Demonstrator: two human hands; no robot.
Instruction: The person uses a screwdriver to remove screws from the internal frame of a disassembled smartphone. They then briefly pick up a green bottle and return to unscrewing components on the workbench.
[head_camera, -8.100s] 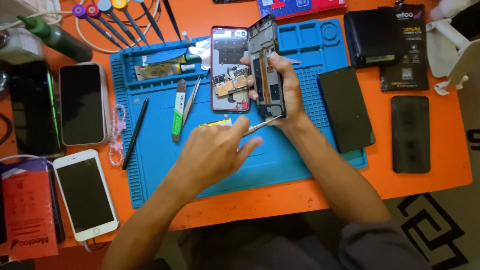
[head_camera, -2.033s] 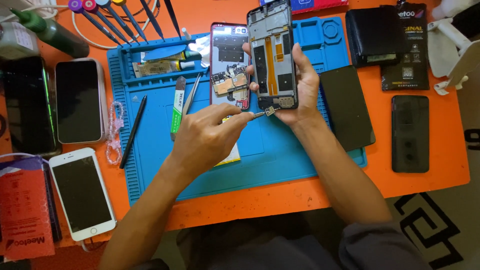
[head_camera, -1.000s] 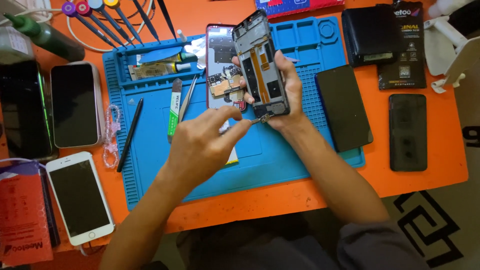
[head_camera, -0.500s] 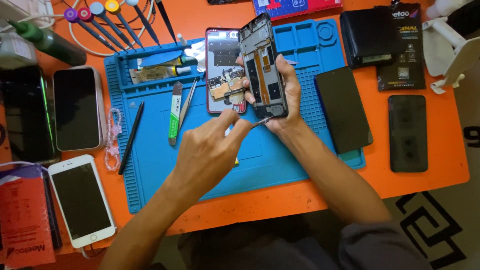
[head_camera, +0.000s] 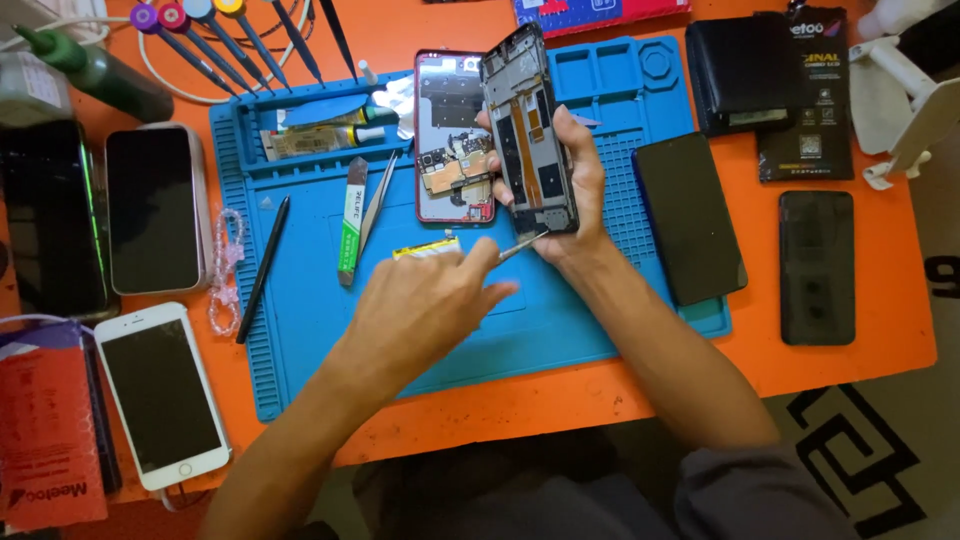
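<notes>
The phone frame (head_camera: 528, 130), a black stripped-down midframe, stands tilted above the blue work mat (head_camera: 300, 330), clamped in the right hand (head_camera: 570, 190), whose fingers wrap its right edge with the thumb on its face. Nearer the body, the left hand (head_camera: 430, 305) has its fingers pinched together on thin metal tweezers (head_camera: 522, 243), whose tip touches the frame's bottom end. Judging from this, the tip could slip and scratch a contact or nick a flex strip if pressed too hard, and a tiny part could spring loose and vanish among the mat's ribs, since the frame is held in the air and not braced flat.

Just left of the frame, an opened red phone (head_camera: 453, 140) lies on the mat with its boards bare. Left again lie a green-handled pry tool (head_camera: 351, 215), a second pair of tweezers (head_camera: 375, 205) and a black stylus (head_camera: 263, 268).

Farther off, the mat's long tray compartment (head_camera: 240, 150) holds a glue tube (head_camera: 305, 140) and a blue pick (head_camera: 320, 108); its small square compartments (head_camera: 600, 75) at upper right look bare. Precision screwdrivers (head_camera: 215, 35) fan out at the far edge of the orange desk (head_camera: 880, 360).
</notes>
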